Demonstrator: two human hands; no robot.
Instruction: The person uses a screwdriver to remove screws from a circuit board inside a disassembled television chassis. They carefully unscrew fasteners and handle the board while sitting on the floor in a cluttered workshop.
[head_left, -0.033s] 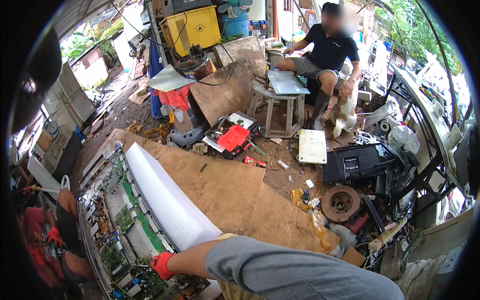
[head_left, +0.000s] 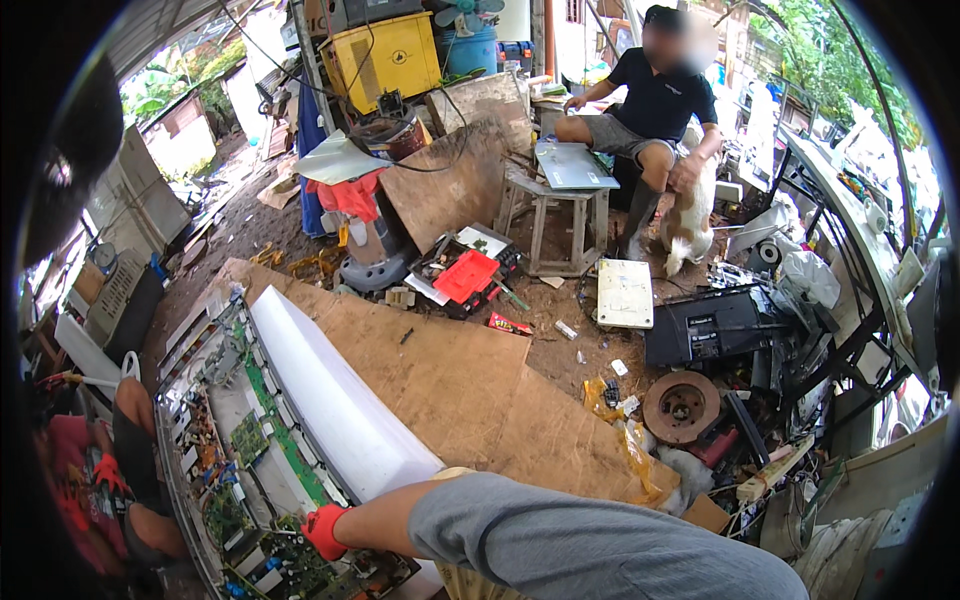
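Observation:
My right hand (head_left: 324, 531), in a red glove, reaches in from the lower right on an arm with a grey sleeve. Its fingers are curled closed over the green circuit boards (head_left: 285, 565). A thin pale strip or rod shows beside the fingers, and whether it is gripped is unclear. These boards sit in a large opened flat panel chassis (head_left: 225, 395), full of components and wiring. Along its right side lies a long white panel (head_left: 325, 385). My left hand is out of view.
A brown plywood sheet (head_left: 450, 400) covers the ground. At left, a co-worker's red-gloved hand (head_left: 110, 474) is near the chassis. Beyond are a wooden stool (head_left: 553, 215), a seated person (head_left: 665, 110) and a dog (head_left: 690, 215). Scrap includes a rusty disc (head_left: 682, 407).
The seated person's hand has shifted slightly on the dog, and the dog has moved a little. My right hand stays in the same place.

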